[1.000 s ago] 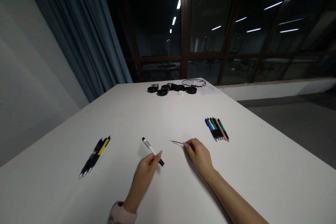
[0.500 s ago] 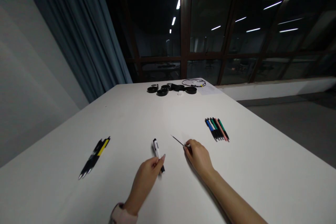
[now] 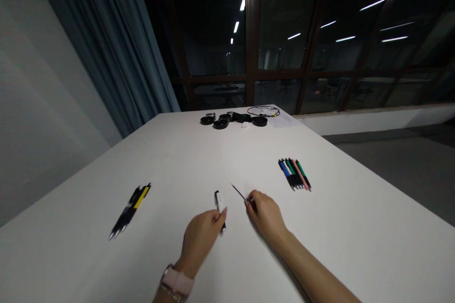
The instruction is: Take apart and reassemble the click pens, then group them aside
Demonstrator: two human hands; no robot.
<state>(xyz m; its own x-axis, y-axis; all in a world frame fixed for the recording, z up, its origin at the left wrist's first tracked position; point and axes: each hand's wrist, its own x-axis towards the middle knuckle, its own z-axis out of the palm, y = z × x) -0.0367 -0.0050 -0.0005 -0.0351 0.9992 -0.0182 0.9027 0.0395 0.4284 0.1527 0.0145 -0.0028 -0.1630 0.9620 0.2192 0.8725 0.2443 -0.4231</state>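
Note:
My left hand point(image 3: 206, 229) is closed round a white pen point(image 3: 218, 200) with a dark lower end. The pen's top points away from me, and its middle is hidden by my fingers. To the right, my right hand point(image 3: 263, 210) pinches one end of a thin dark pen refill point(image 3: 237, 191) just above the table. The refill's free end points up and left, toward the far side. A small gap separates it from the white pen. My fingertips hide the end that I hold.
On the left lie several black pens point(image 3: 124, 215), one with a yellow barrel point(image 3: 142, 196). A row of coloured pens point(image 3: 294, 174) lies at the right. Black round rolls point(image 3: 221, 124), a cable loop point(image 3: 263, 111) and paper point(image 3: 284, 121) sit at the white table's point(image 3: 177, 151) far end.
My left hand has turned the white pen more upright in view, its top swinging right. My right hand has shifted slightly left with the refill.

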